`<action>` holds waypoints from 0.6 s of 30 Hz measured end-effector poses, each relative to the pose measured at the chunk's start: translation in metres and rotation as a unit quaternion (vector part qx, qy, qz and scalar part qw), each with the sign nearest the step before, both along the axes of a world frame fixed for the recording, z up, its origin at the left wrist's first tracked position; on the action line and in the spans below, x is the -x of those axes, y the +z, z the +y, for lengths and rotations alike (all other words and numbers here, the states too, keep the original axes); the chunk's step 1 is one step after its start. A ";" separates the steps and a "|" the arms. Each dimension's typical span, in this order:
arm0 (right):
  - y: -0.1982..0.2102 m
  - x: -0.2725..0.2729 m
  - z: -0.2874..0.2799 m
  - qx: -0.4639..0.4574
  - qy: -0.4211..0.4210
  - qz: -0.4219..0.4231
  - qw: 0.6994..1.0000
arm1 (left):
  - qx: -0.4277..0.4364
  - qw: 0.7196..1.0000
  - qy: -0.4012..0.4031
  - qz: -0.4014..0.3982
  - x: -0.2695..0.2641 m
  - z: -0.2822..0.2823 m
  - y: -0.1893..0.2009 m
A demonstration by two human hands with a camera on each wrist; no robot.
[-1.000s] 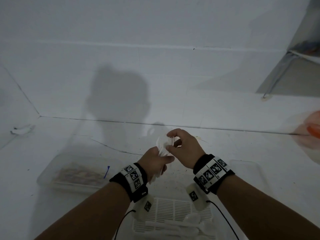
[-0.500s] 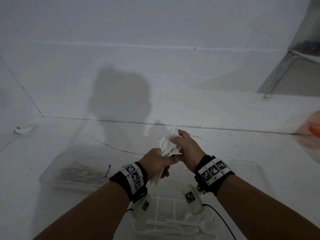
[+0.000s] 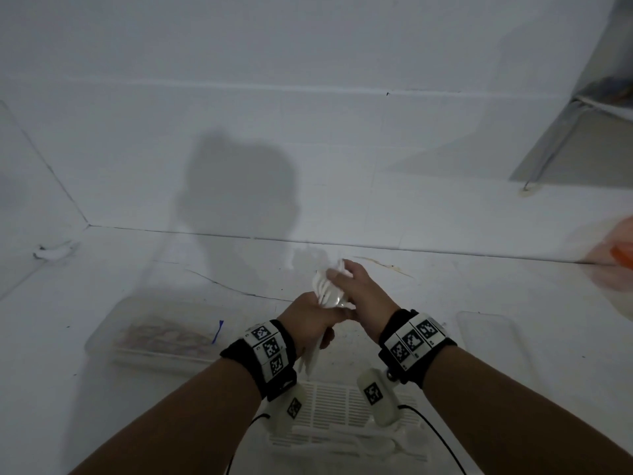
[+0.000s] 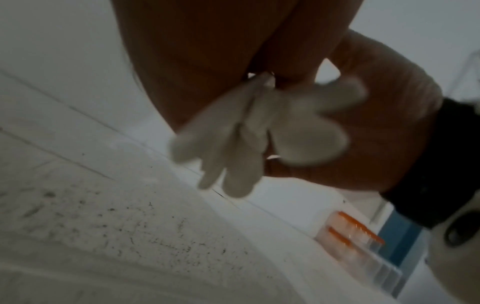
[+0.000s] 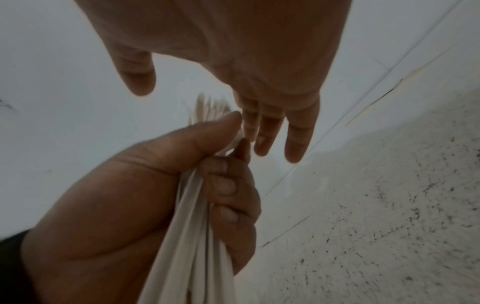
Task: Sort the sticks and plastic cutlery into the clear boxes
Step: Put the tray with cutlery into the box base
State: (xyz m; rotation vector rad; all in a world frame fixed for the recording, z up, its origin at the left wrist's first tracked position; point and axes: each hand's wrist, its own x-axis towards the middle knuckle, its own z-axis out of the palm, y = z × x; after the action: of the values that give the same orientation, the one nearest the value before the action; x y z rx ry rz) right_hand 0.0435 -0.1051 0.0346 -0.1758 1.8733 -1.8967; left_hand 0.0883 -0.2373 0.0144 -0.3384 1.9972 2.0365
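- While bunched upright, the white plastic cutlery bundle (image 3: 328, 292) runs lengthwise through the left hand (image 3: 310, 315), whose curled fingers (image 5: 225, 186) clasp its handles.
- Nearer its heads, the right hand (image 3: 364, 296) lays nearly straight fingers (image 5: 270, 131) against them.

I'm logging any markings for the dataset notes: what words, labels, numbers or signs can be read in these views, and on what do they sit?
No words, brands or numbers can be read anywhere.
Left wristband: black-and-white square code markers, no text.
Right wristband: the same kind of markers; tiny marks beside them are too small to read.
Left wrist camera and right wrist camera: one code marker each, no text.
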 end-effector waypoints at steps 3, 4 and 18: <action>0.008 -0.005 0.013 -0.059 -0.035 0.011 0.998 | -0.079 0.992 0.098 -0.008 0.002 -0.009 -0.004; 0.007 -0.009 0.017 -0.106 -0.017 0.018 0.994 | -0.104 0.987 0.122 -0.002 0.002 -0.012 -0.006; 0.003 -0.054 0.010 -0.219 0.171 0.136 0.951 | -0.173 0.985 0.002 0.022 -0.028 0.001 0.001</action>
State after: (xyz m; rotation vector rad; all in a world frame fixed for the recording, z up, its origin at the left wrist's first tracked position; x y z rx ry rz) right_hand 0.0978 -0.0953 0.0375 -0.5972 2.2213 -1.2423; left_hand 0.1167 -0.2368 0.0150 -0.2268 1.6216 2.3562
